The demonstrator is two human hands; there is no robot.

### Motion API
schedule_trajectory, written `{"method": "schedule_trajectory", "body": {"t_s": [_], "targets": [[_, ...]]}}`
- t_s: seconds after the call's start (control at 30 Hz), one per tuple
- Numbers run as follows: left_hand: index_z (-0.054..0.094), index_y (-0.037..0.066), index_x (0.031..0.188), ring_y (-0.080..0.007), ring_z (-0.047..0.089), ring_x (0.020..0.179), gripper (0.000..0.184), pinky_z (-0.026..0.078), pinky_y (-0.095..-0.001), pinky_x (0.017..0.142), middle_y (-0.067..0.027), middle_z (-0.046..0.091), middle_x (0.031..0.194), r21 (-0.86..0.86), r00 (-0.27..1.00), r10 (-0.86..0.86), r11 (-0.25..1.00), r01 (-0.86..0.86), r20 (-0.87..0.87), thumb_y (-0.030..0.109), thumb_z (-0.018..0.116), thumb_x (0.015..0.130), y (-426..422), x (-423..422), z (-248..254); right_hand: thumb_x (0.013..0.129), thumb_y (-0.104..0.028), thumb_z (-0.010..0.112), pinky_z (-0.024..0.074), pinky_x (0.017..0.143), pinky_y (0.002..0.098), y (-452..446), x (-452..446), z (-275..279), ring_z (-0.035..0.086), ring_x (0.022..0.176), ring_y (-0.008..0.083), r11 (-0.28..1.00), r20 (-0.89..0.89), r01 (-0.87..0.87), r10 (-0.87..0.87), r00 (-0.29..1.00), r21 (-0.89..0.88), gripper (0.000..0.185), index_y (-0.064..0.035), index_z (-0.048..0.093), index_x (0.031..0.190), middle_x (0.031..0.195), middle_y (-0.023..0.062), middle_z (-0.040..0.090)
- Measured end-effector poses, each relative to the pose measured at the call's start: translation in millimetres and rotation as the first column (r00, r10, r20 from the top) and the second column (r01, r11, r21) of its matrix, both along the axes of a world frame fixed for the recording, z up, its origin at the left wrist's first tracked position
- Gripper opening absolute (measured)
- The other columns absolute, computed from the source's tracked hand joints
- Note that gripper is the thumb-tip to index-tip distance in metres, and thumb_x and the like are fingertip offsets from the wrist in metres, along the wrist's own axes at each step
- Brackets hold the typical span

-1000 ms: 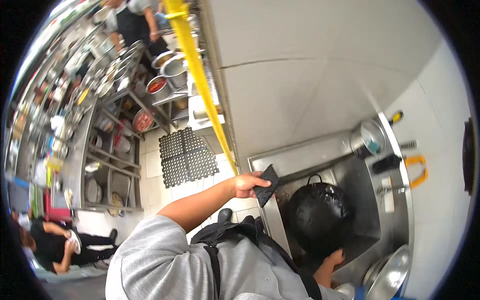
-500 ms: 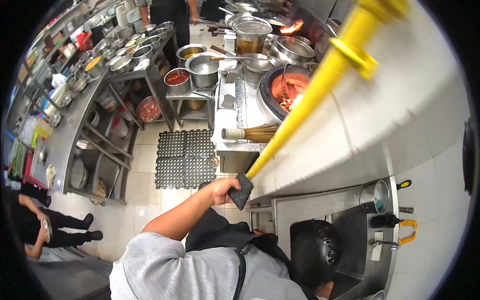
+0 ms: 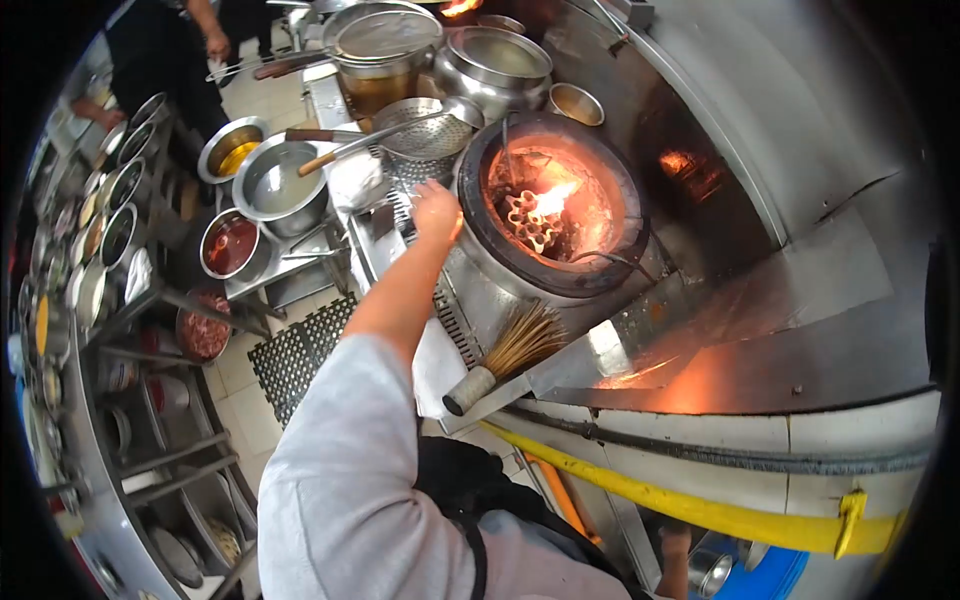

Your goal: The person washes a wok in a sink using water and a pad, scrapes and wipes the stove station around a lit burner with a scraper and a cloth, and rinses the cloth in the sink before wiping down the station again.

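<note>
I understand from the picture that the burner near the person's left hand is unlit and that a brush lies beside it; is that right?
One part is wrong: the burner near the left hand is lit, with flames inside it, as the head view shows. The brush does lie beside it.

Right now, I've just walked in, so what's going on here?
Someone is at a lit burner with flames inside. Their left hand is stretched out at its near left edge, close to a strainer; whether it grips anything is unclear. Their right hand is low at the picture's lower right, and what it holds, if anything, can't be made out. A brush lies beside the burner, and another person's hand shows at upper left.
</note>
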State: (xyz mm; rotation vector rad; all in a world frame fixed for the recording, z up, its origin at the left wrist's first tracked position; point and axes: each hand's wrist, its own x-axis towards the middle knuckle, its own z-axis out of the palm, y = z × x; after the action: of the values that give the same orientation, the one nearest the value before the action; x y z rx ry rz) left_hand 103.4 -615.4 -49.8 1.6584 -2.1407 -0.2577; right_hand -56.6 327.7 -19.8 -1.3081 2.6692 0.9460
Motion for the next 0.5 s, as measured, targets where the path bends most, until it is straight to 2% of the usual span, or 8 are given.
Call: {"method": "schedule_trajectory", "body": {"t_s": [0.03, 0.07, 0.13, 0.2, 0.3, 0.33, 0.43, 0.5], "targets": [[0.051, -0.006, 0.123, -0.0378, 0.053, 0.112, 0.042, 0.047, -0.0464, 0.089, -0.0239, 0.052, 0.123, 0.175, 0.994, -0.098, 0.981, 0.089, 0.043, 0.019, 0.047, 0.088, -27, -3, -18, 0.075, -0.028, 0.066, 0.0466, 0.089, 0.0432, -11, 31, 2, 0.059, 0.104, 0.0329, 0.984, 0.076, 0.003, 0.011, 0.997, -0.180, 0.033, -0.0009, 0.067, 0.094, 0.103, 0.0167, 0.065], [0.052, -0.005, 0.124, -0.0378, 0.049, 0.118, 0.043, 0.044, -0.0477, 0.092, -0.0220, 0.052, 0.123, 0.347, 0.976, -0.203, 0.923, 0.165, 0.075, 0.020, 0.044, 0.090, -43, -9, -35, 0.070, -0.028, 0.075, 0.0458, 0.091, 0.0437, -32, 78, 20, 0.058, 0.105, 0.0375, 0.604, 0.428, 0.696, -0.551, 0.716, -0.387, 0.043, 0.0023, 0.066, 0.100, 0.107, 0.0235, 0.062], [0.055, -0.002, 0.123, -0.0379, 0.042, 0.123, 0.043, 0.037, -0.0523, 0.098, -0.0183, 0.049, 0.128, 0.442, 0.981, -0.030, 0.895, -0.058, 0.189, 0.024, 0.041, 0.092, -36, -33, -67, 0.066, -0.029, 0.080, 0.0437, 0.095, 0.0437, -46, 123, 26, 0.055, 0.109, 0.0392, 0.534, 0.484, 0.754, -0.580, 0.656, -0.382, 0.060, 0.0053, 0.060, 0.111, 0.113, 0.0266, 0.059], [0.054, 0.000, 0.126, -0.0381, 0.038, 0.125, 0.046, 0.036, -0.0515, 0.097, -0.0177, 0.045, 0.133, 0.543, 0.958, -0.052, 0.832, -0.115, 0.283, 0.028, 0.037, 0.094, 1, -35, -54, 0.069, -0.033, 0.078, 0.0423, 0.096, 0.0434, -35, 158, 16, 0.054, 0.112, 0.0380, 0.249, 0.483, 0.947, -0.815, 0.319, -0.204, 0.064, 0.0049, 0.057, 0.116, 0.118, 0.0256, 0.057], [0.059, 0.005, 0.123, -0.0445, 0.038, 0.125, 0.038, 0.035, -0.0594, 0.098, -0.0213, 0.043, 0.138, 0.722, 0.832, -0.482, 0.675, 0.152, 0.275, 0.025, 0.045, 0.093, 75, -25, -31, 0.072, -0.018, 0.078, 0.0455, 0.094, 0.0436, -87, 190, 31, 0.053, 0.114, 0.0391, 0.190, 0.418, 0.971, -0.877, 0.235, -0.149, 0.063, 0.0125, 0.050, 0.120, 0.124, 0.0311, 0.051], [0.062, 0.005, 0.120, -0.0431, 0.044, 0.124, 0.036, 0.039, -0.0632, 0.092, -0.0203, 0.050, 0.134, 0.658, 0.871, -0.391, 0.745, 0.110, 0.296, 0.022, 0.053, 0.089, 98, -40, -64, 0.072, -0.018, 0.078, 0.0455, 0.094, 0.0436, -79, 192, 17, 0.053, 0.114, 0.0391, 0.186, 0.433, 0.972, -0.871, 0.230, -0.143, 0.063, 0.0125, 0.050, 0.120, 0.124, 0.0311, 0.051], [0.070, 0.005, 0.100, -0.0394, 0.060, 0.108, 0.022, 0.053, -0.0468, 0.082, -0.0196, 0.062, 0.117, 0.616, 0.628, -0.776, 0.523, 0.589, 0.057, 0.010, 0.056, 0.085, 137, -23, 13, 0.075, -0.018, 0.075, 0.0462, 0.094, 0.0446, -62, 186, -8, 0.052, 0.115, 0.0400, 0.263, 0.462, 0.957, -0.838, 0.291, -0.126, 0.062, 0.0115, 0.049, 0.123, 0.125, 0.0303, 0.051], [0.068, 0.004, 0.101, -0.0394, 0.060, 0.107, 0.022, 0.054, -0.0428, 0.080, -0.0193, 0.061, 0.118, 0.573, 0.711, -0.700, 0.608, 0.549, 0.062, 0.010, 0.056, 0.084, 136, -11, 54, 0.077, -0.018, 0.073, 0.0461, 0.094, 0.0450, -70, 184, 4, 0.051, 0.116, 0.0400, 0.339, 0.501, 0.919, -0.771, 0.394, -0.201, 0.060, 0.0094, 0.049, 0.125, 0.126, 0.0291, 0.051]]}}
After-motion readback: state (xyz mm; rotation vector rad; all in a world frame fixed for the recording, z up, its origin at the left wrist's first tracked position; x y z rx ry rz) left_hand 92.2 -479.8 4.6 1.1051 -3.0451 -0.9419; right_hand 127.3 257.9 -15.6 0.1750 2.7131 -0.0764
